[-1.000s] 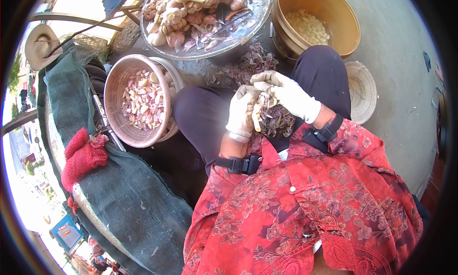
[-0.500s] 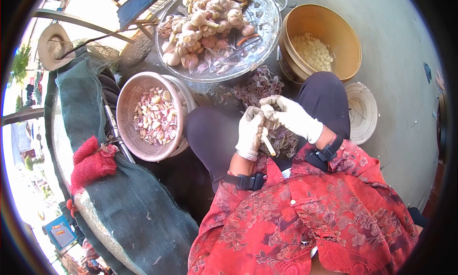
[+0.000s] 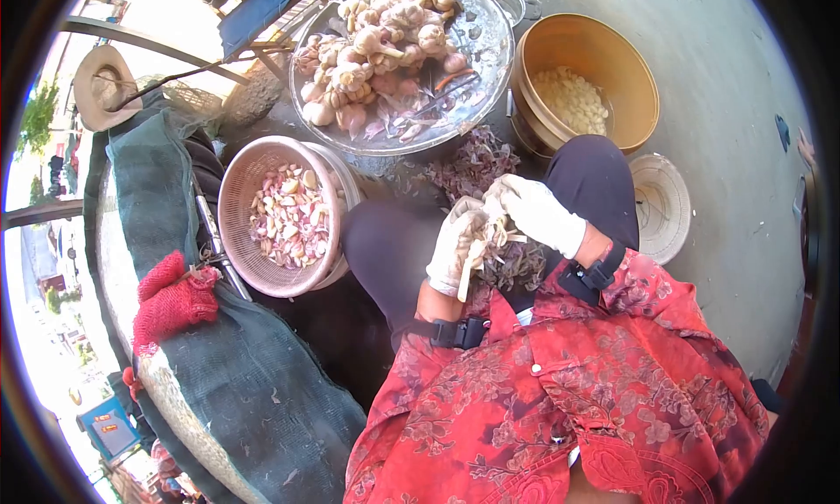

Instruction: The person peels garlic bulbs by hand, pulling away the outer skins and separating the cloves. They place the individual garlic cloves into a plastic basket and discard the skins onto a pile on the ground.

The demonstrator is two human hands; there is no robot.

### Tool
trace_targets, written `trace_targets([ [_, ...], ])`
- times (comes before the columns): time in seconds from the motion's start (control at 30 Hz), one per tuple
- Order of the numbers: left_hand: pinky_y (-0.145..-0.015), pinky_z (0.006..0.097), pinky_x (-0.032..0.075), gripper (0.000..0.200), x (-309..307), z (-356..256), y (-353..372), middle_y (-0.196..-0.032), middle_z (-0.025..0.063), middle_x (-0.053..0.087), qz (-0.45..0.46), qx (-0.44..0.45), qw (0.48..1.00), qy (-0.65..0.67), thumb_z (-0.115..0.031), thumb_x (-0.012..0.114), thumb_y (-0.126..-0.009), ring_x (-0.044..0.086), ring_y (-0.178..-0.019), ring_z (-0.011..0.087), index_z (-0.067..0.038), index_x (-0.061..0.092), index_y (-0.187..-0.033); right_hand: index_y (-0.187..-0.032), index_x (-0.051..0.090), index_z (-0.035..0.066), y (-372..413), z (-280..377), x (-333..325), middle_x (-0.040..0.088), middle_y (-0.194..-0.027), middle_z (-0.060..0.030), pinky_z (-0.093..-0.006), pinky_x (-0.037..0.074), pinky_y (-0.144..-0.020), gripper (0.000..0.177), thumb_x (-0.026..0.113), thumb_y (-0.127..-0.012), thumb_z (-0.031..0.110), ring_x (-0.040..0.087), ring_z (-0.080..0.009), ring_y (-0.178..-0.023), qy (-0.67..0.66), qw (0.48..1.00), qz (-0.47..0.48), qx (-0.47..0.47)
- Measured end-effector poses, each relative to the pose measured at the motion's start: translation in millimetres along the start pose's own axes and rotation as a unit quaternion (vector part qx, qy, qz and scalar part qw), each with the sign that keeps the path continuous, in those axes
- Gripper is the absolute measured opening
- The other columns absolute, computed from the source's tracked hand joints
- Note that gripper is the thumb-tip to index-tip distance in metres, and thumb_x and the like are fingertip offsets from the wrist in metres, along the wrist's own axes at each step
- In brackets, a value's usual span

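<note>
My left hand (image 3: 457, 241), in a whitish glove, is closed, its fingertips close against the right hand. A thin cream-coloured stalk-like piece (image 3: 465, 281) sticks out below its palm. My right hand (image 3: 538, 208), also gloved, curls its fingers in toward the left. Between the hands some pale, ragged garlic (image 3: 500, 231) shows; the fingers hide most of it. Beneath them lies a heap of purplish garlic skins (image 3: 516, 263). Ahead, a wide metal tray (image 3: 490, 93) bears a pile of whole garlic bulbs (image 3: 376, 45).
Left of my knees, a pink basket (image 3: 236, 259) holds loose unpeeled cloves (image 3: 289, 215). A tan bucket (image 3: 626, 75) at the right contains pale peeled cloves (image 3: 573, 100). Behind my right knee stands a whitish bowl (image 3: 669, 202). Dark-green netted sacking (image 3: 254, 390) with a red net bag (image 3: 179, 303) lies left.
The right hand has turned its fingers downward over the left. More of the pale garlic shows between them, and the stalk-like piece has swung to the left. The view has shifted slightly.
</note>
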State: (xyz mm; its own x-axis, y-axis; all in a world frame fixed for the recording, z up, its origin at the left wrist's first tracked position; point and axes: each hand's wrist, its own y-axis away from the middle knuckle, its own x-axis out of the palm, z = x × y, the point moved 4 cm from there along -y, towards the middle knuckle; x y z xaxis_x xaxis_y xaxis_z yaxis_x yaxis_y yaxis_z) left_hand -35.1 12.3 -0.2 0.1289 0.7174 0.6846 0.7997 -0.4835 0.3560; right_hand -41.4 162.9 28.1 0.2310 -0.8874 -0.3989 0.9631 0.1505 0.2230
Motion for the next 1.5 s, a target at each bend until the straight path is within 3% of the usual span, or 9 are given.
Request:
trace_targets([
  [0.1,-0.038,0.0204,0.043,0.01,6,-1,2,-0.075,0.0095,0.061,-0.036,-0.026,0.997,0.07,-0.015,0.048,-0.09,0.056,-0.05,0.0149,-0.005,0.051,-0.092,-0.104,0.057,0.002,0,-18,10,0.059,-0.094,-0.0001,-0.0246,0.049,-0.071,0.02,0.046,-0.096,0.016,0.056,-0.0091,-0.08,-0.318,0.944,0.07,0.056],
  [0.33,-0.07,0.0299,0.052,0.031,19,-10,7,-0.095,0.0159,0.061,0.106,0.033,0.984,0.142,-0.033,0.053,-0.092,0.061,-0.085,0.0202,-0.003,0.052,-0.096,-0.101,0.058,0.004,-3,-28,20,0.06,-0.092,-0.001,-0.024,0.049,-0.07,0.016,0.05,-0.095,0.016,0.056,-0.0094,-0.079,-0.542,0.829,0.093,0.105],
  [0.43,-0.065,0.0277,0.051,0.043,-1,-5,3,-0.094,0.0137,0.062,-0.015,0.071,0.997,0.014,-0.044,0.054,-0.091,0.061,-0.081,0.0182,-0.002,0.053,-0.096,-0.098,0.058,0.004,-2,-11,10,0.06,-0.092,-0.0016,-0.0248,0.048,-0.073,0.014,0.048,-0.095,0.013,0.056,-0.0106,-0.08,-0.452,0.888,0.041,0.074],
  [0.5,-0.061,0.0256,0.05,0.043,3,-4,1,-0.087,0.0092,0.062,-0.068,-0.081,0.987,0.123,-0.044,0.057,-0.09,0.061,-0.072,0.0139,-0.001,0.055,-0.096,-0.104,0.058,0.001,-4,-25,9,0.061,-0.098,-0.0045,-0.0265,0.047,-0.08,0.019,0.047,-0.095,0.014,0.056,-0.0121,-0.087,-0.42,0.905,0.037,0.057],
  [0.73,-0.059,0.021,0.046,0.015,18,0,-2,-0.083,0.0018,0.059,-0.022,-0.07,0.997,-0.023,-0.018,0.06,-0.09,0.056,-0.068,0.008,-0.004,0.056,-0.096,-0.106,0.059,-0.001,0,-19,8,0.065,-0.094,-0.0106,-0.0303,0.048,-0.079,0.024,0.051,-0.092,0.016,0.059,-0.0149,-0.087,-0.171,0.982,-0.045,0.071],
  [0.97,-0.061,0.0205,0.046,0.014,40,-14,6,-0.084,-0.0002,0.057,0.002,-0.105,0.994,0.003,-0.016,0.057,-0.092,0.054,-0.068,0.0069,-0.004,0.055,-0.1,-0.105,0.057,0.001,4,-4,4,0.06,-0.092,-0.0006,-0.0211,0.047,-0.07,0.017,0.047,-0.094,0.01,0.055,-0.0059,-0.084,-0.267,0.945,0.036,0.184],
  [1.33,-0.054,0.0212,0.045,0.01,10,2,-2,-0.081,0.0006,0.057,-0.067,-0.056,0.996,-0.025,-0.009,0.048,-0.092,0.053,-0.063,0.0073,-0.004,0.054,-0.097,-0.1,0.058,0.003,4,6,8,0.058,-0.083,0.0014,-0.0233,0.047,-0.06,0.015,0.053,-0.094,0.016,0.053,-0.0055,-0.07,-0.21,0.971,0.046,0.107],
  [1.47,-0.053,0.0223,0.046,0.019,-16,16,-5,-0.08,0.0043,0.062,-0.117,-0.012,0.968,-0.22,-0.019,0.051,-0.094,0.056,-0.06,0.0104,-0.003,0.058,-0.102,-0.097,0.058,0.003,1,-7,13,0.056,-0.074,0.0002,-0.0235,0.045,-0.053,0.016,0.053,-0.094,0.017,0.052,-0.0062,-0.064,-0.095,0.99,0.051,0.087],
  [1.5,-0.05,0.0217,0.044,0.015,-9,12,-6,-0.074,0.0034,0.059,-0.136,0.051,0.942,-0.302,-0.017,0.051,-0.094,0.054,-0.057,0.01,-0.004,0.057,-0.097,-0.097,0.058,0.003,3,-8,14,0.056,-0.071,-0.0002,-0.022,0.045,-0.052,0.018,0.052,-0.095,0.02,0.053,-0.0073,-0.06,-0.138,0.972,0.08,0.171],
])
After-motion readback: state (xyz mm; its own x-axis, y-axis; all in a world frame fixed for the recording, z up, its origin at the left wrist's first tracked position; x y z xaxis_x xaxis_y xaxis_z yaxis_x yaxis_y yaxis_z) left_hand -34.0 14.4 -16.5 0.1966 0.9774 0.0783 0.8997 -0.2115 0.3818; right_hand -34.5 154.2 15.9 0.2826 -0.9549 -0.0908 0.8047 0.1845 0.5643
